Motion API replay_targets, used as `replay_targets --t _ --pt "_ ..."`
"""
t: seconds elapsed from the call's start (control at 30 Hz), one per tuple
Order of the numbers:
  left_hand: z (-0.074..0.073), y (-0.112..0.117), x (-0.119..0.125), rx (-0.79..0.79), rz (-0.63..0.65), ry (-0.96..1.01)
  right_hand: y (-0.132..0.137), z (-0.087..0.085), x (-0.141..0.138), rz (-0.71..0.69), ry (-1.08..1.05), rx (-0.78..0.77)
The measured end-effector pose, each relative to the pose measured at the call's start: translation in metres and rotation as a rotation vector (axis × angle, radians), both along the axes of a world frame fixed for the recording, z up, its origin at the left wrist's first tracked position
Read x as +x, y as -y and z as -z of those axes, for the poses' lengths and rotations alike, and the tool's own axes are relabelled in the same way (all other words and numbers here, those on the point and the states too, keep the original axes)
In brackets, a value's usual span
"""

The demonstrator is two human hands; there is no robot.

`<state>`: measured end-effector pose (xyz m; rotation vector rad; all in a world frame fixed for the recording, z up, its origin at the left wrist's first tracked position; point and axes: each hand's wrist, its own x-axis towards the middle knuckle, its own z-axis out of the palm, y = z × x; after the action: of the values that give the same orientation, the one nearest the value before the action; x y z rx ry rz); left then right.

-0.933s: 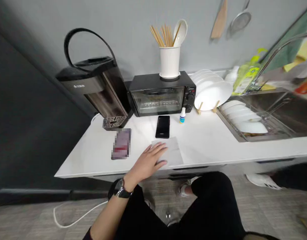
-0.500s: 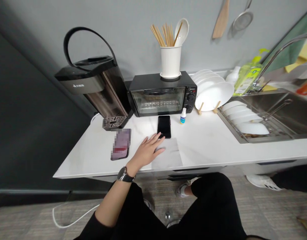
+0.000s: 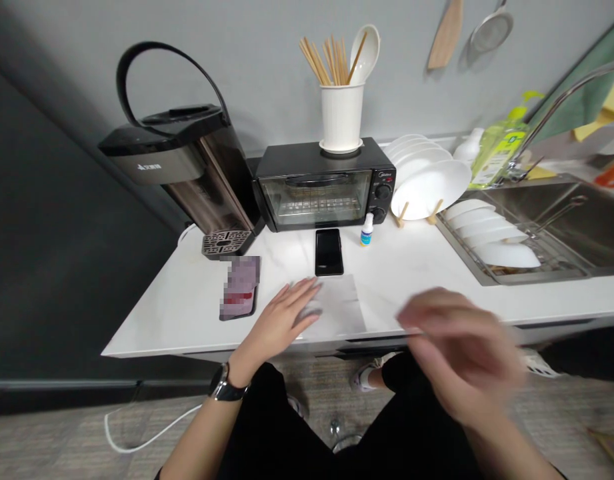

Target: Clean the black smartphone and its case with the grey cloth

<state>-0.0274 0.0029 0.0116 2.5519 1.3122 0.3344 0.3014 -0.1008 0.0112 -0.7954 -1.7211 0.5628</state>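
- A pale sheet (image 3: 339, 307), paper or thin cloth, lies flat near the front edge of the white surface (image 3: 427, 277), its long axis running from back to front toward the person.
- The left grip (image 3: 279, 320) is at the sheet's 9 o'clock, open and palm-down with its fingers spread, and its fingertips (image 3: 307, 290) reach the sheet's left edge. It is the nearer hand, and it holds nothing that can be seen.
- The right grip (image 3: 457, 350) is at the sheet's 3 to 4 o'clock, raised beyond the surface's front edge. It is too blurred to tell how wide it is or whether it holds anything.
- One black smartphone (image 3: 329, 252) lies at the sheet's 12 o'clock, just beyond its far edge.
- One small blue-and-white bottle (image 3: 367, 230) stands at 1 o'clock.
- One pixelated flat item (image 3: 240, 288) lies at 10 o'clock, its detail hidden.
- Farther back at 12 o'clock are one black toaster oven (image 3: 317, 193) and, on top of it, one white utensil holder (image 3: 341, 113).
- One black electric hot-water dispenser (image 3: 171, 150) stands at 11 o'clock.
- One steel sink (image 3: 541, 220) lies at 2 o'clock, with about five white bowls (image 3: 487, 237) racked in it.
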Motion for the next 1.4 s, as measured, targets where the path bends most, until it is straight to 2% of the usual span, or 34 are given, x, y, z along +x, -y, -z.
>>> replay_targets --t 0.07,0.13,0.2,0.27,0.33,0.5,0.6,0.67,0.77,0.87,0.93,1.0,1.03,1.1,1.17,1.3,1.4 --pt "0.003 0.003 -0.002 -0.016 0.026 -0.029 -0.065 -0.009 -0.022 -0.039 0.295 -0.072" --pt "0.006 0.002 -0.002 -0.031 0.03 -0.049 -0.106 -0.002 -0.035 -0.088 0.554 -0.031" --pt "0.008 0.001 0.0 -0.036 0.025 -0.057 -0.12 0.015 -0.037 -0.09 0.71 -0.029" --pt "0.008 0.001 0.003 -0.028 0.023 -0.058 -0.119 0.03 -0.031 -0.072 0.786 -0.054" --pt "0.007 0.001 0.005 -0.021 0.029 -0.063 -0.114 0.035 -0.023 -0.062 0.817 -0.09" --pt "0.006 0.0 0.003 -0.032 0.037 -0.066 -0.112 0.027 -0.015 -0.114 0.765 -0.171" --pt "0.007 -0.002 0.0 -0.02 0.04 -0.038 -0.115 0.026 -0.015 -0.126 0.582 -0.217" --pt "0.008 -0.003 -0.002 -0.005 0.031 -0.024 -0.125 0.028 -0.012 -0.059 0.435 -0.25" --pt "0.008 -0.004 -0.005 -0.015 0.01 -0.043 -0.16 0.032 -0.005 0.165 0.281 -0.266" --pt "0.007 -0.003 -0.006 -0.035 0.011 -0.047 -0.212 0.033 -0.001 0.374 0.16 -0.27" --pt "0.006 -0.003 -0.006 -0.032 0.002 -0.009 -0.243 0.031 -0.001 0.391 0.141 -0.3" --pt "0.003 -0.002 -0.006 -0.019 -0.024 0.046 -0.258 0.025 -0.005 0.34 0.167 -0.325" --pt "0.001 -0.001 -0.005 -0.008 -0.037 0.072 -0.257 0.02 -0.007 0.297 0.192 -0.33" --pt "-0.004 0.003 -0.002 0.014 -0.055 0.131 -0.238 0.01 -0.015 0.183 0.261 -0.318" --pt "-0.01 0.012 0.004 0.02 -0.064 0.217 -0.199 -0.001 -0.024 0.029 0.342 -0.284" --pt "-0.021 0.04 0.026 0.019 -0.074 0.438 -0.103 -0.015 -0.041 -0.287 0.539 -0.213" --pt "-0.023 0.06 0.046 0.065 0.01 0.239 -0.052 -0.019 -0.045 -0.279 0.807 -0.171"
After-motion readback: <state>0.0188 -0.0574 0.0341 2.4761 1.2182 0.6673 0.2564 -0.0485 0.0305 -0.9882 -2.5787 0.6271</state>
